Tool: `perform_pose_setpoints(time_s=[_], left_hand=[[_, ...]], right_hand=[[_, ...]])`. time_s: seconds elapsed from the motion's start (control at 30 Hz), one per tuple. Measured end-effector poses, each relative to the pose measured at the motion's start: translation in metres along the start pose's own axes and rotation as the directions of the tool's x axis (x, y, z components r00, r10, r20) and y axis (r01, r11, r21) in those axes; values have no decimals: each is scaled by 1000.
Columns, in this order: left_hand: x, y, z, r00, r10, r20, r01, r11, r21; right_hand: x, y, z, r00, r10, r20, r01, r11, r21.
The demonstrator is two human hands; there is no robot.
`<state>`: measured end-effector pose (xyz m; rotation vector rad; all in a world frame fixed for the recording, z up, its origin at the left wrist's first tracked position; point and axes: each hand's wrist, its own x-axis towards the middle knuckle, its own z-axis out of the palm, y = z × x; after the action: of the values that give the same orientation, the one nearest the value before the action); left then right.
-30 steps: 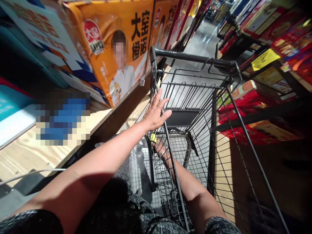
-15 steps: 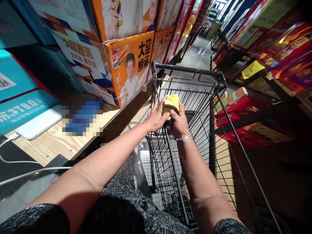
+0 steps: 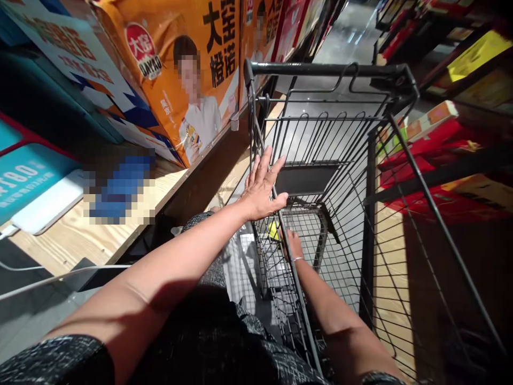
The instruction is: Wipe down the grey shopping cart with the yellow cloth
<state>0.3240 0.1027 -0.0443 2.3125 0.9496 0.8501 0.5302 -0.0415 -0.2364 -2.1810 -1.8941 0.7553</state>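
My left hand (image 3: pixel 265 187) lies over the top side rail of a black wire shopping cart (image 3: pixel 306 179), its fingers spread and the thumb apart. Lower down, inside the cart basket, is my right hand (image 3: pixel 295 245), with a light bracelet at the wrist. It presses a yellow cloth (image 3: pixel 274 231) to the inner side of the near wire wall. Wires cross in front of the cloth, and the rail hides part of my right fingers.
Orange drink cartons (image 3: pixel 200 85) are stacked on a wooden ledge (image 3: pixel 166 187) at left, beside a white device (image 3: pixel 50 203) with a cable and a blurred blue object (image 3: pixel 120 190). Red packages (image 3: pixel 425 144) fill shelving to the right of the cart.
My right hand has gone from above the rail down into the basket with the yellow cloth. My left hand has left the cloth and now rests on the rail. The view has come closer.
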Motion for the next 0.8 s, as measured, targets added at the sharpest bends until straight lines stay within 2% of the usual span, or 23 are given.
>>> perform_pose_setpoints(time_s=[0.07,0.17,0.23,0.3,0.37,0.4,0.5,0.57,0.63,0.7,0.8], left_hand=[[1,-1,1,1000,8,-14,-7,1000,21],[3,-3,0,1000,17,-18,-16,999,41],[4,-4,-1,1000,13,-19,-13,999,44],[4,-4,-2,1000,-2,-24,3,999,48],[3,-3,-3,999,-21,-32,22,998,61],[3,-2,-4,999,-28,-35,30,997,70],[-2,3,-11,999,-34,-25,36,993,109],[-5,7,-16,1000,-26,-1,25,988,150],[-8,12,-21,999,-22,25,17,981,195],[-12,15,-26,999,-27,44,16,972,236],[-24,19,-38,998,-34,59,14,951,310]], right_hand=[[5,31,-22,992,123,-9,-123,985,-122],[18,73,-72,973,226,-46,-229,923,-310],[24,89,-115,989,144,-12,-123,790,-600],[30,92,-162,999,42,-21,-44,685,-727],[36,84,-209,992,-39,-118,-64,653,-755],[40,78,-230,973,-48,-225,-137,664,-735],[53,66,-275,880,-75,-468,-268,735,-622],[60,65,-280,854,-72,-514,-284,764,-579],[62,70,-262,869,-57,-491,-275,769,-577],[57,77,-223,903,-13,-429,-268,762,-589],[38,88,-140,951,124,-284,-270,780,-565]])
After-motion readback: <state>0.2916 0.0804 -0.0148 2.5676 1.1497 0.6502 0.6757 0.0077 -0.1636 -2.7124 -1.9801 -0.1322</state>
